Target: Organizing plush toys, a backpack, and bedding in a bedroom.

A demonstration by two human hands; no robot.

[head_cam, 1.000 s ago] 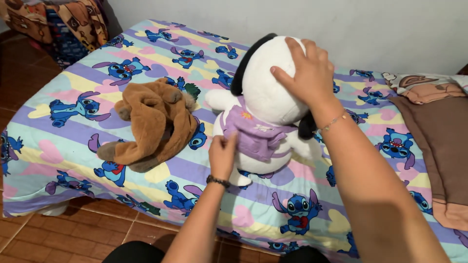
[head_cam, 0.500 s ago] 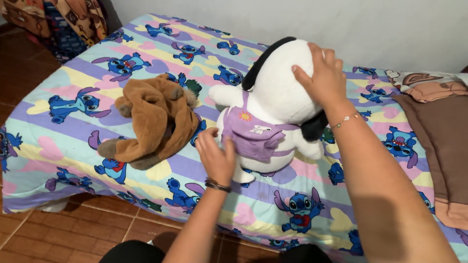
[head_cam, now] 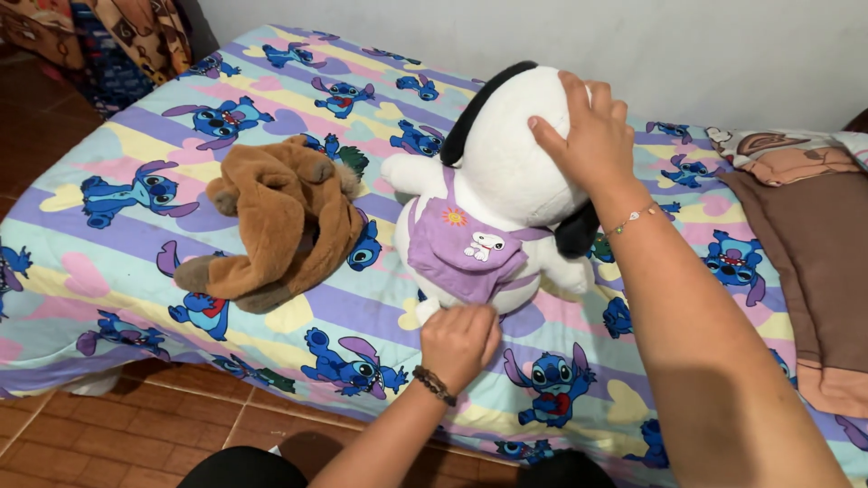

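The white plush dog (head_cam: 506, 172) looks light, soft and squashy, so the right hand (head_cam: 588, 136) lies spread on its head while the left hand (head_cam: 459, 342) pinches its near foot, beside the brown plush (head_cam: 280, 221)

Bed (head_cam: 136, 271), cartoon-print sheet.
I see a white plush dog (head_cam: 506, 181), a brown plush dog (head_cam: 280, 226) beside it, and a brown blanket (head_cam: 814, 262) lying on it.
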